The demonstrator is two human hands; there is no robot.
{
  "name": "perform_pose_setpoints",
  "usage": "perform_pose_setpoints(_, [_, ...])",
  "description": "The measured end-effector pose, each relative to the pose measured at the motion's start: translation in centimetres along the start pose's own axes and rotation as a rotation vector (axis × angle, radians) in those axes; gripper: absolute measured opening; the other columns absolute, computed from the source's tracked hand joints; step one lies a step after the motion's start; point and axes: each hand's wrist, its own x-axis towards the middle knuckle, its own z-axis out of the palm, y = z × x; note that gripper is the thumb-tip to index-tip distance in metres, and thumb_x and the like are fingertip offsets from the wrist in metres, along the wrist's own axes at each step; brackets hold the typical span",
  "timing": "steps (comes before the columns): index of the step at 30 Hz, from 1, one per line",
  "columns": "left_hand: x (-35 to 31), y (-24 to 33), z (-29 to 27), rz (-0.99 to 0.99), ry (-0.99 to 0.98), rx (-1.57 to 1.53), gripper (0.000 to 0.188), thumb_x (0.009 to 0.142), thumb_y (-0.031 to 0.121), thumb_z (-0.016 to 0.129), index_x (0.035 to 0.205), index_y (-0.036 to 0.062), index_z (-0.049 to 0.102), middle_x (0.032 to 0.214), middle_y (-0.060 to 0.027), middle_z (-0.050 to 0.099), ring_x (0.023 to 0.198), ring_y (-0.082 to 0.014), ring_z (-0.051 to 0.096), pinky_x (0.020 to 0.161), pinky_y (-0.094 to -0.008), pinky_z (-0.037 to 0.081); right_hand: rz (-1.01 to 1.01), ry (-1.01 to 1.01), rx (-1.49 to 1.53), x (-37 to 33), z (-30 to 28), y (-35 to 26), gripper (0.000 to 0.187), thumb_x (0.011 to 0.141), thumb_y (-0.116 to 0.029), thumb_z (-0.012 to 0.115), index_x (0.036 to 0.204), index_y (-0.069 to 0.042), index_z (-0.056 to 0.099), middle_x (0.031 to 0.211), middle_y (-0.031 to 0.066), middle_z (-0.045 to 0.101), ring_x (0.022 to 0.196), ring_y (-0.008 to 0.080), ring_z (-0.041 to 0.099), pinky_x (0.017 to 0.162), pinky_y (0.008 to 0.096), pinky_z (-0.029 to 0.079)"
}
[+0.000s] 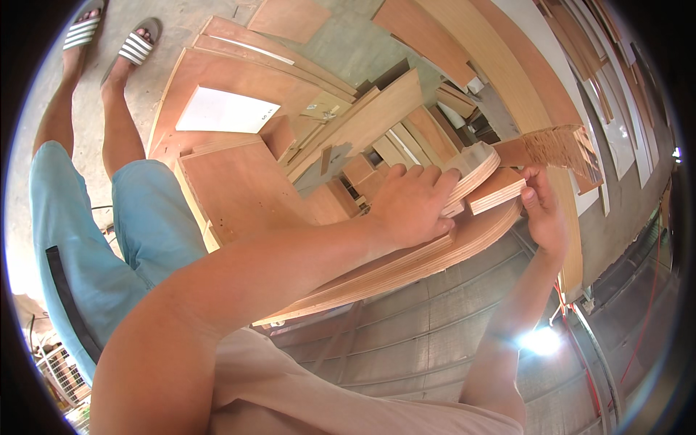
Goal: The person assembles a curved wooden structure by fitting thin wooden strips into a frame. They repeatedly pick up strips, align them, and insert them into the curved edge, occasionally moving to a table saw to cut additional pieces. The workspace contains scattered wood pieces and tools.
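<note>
While curling the left hand [409, 206] over a rounded plywood piece [475, 176], with fingers bent across its near end and thumb lower down, is also pinching the outer end of a short plywood block [499, 193] between thumb and fingers of the right hand [545, 217], closed narrow around a corner. Is holding both over one end of a long curved board [475, 230], the block lying just beside the rounded piece. On the block, is showing a flat reddish-tan top, straight sides and a crisp cut edge banded in thin pale and darker plies. On the rounded piece, is showing a greyer upper face, a bowed outline and similar stripes along the side. Below, is revealing a layered edge sweeping around the board in a smooth tan arc. Is leaving contact between block and board impossible to tell.
</note>
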Motion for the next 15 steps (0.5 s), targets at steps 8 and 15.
perform_pose_setpoints(8, [-0.1, 0.1, 0.2, -0.009, -0.005, -0.009, 0.069, 0.079, 0.039, 0.080, 0.133, 0.0061, 0.053, 0.112, -0.0143, 0.064, 0.111, -0.0309, 0.061, 0.095, -0.0450, 0.040, -0.079, 0.089, -0.322, -1.1, 1.2, -2.3, 0.042, 0.106, -0.045, 0.053, 0.122, -0.006, 0.050, 0.103, 0.0069, 0.057, 0.091, 0.0200, 0.053, 0.088, 0.0341, 0.045])
perform_pose_setpoints(15, [0.0, 0.1, 0.0, -0.015, -0.024, -0.009, 0.068, 0.079, 0.039, 0.080, 0.133, 0.0064, 0.053, 0.113, -0.0146, 0.064, 0.111, -0.0316, 0.061, 0.095, -0.0451, 0.041, 0.027, 0.081, -0.282, -0.3, 1.1, -1.1, 0.035, 0.108, -0.037, 0.052, 0.123, -0.006, 0.051, 0.101, 0.0046, 0.055, 0.089, 0.0164, 0.052, 0.083, 0.0314, 0.045])
